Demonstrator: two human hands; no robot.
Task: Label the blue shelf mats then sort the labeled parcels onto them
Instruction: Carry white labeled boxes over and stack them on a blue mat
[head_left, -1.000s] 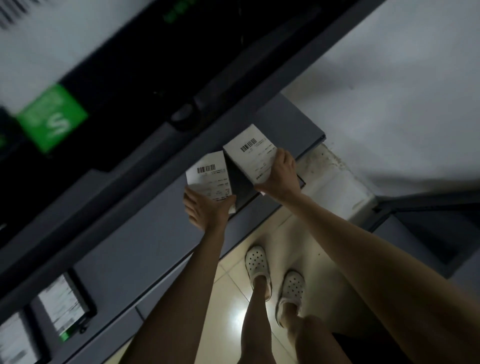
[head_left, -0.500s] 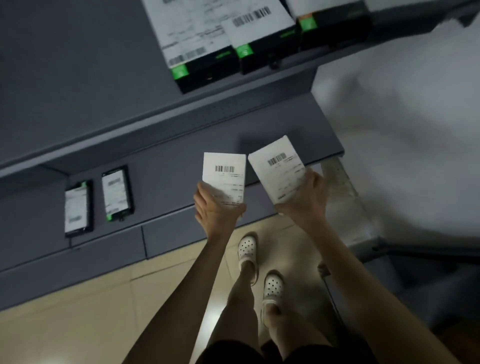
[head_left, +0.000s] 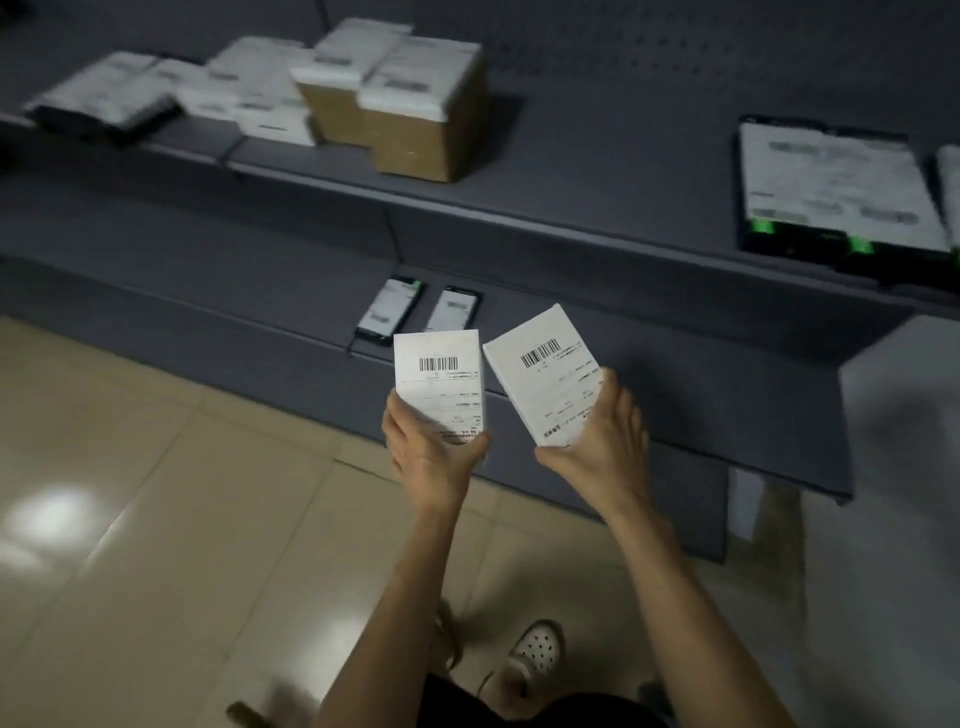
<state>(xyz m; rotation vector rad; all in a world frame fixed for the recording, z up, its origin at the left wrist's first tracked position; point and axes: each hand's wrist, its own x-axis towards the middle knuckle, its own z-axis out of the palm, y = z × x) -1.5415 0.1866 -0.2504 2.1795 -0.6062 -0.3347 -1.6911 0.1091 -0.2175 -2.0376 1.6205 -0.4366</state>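
Down in front of you, your view has swung off the low shelf and out along the run of shelving. Your left hand holds one small labeled parcel by its near end; your right hand holds the second parcel the same way, barcodes up, corners almost touching. Neither has left your grip. Two dark parcels lie on the low shelf just beyond. Far left, a pile of white and brown parcels; far right, a large flat parcel. You look to be hunting for the right spot.
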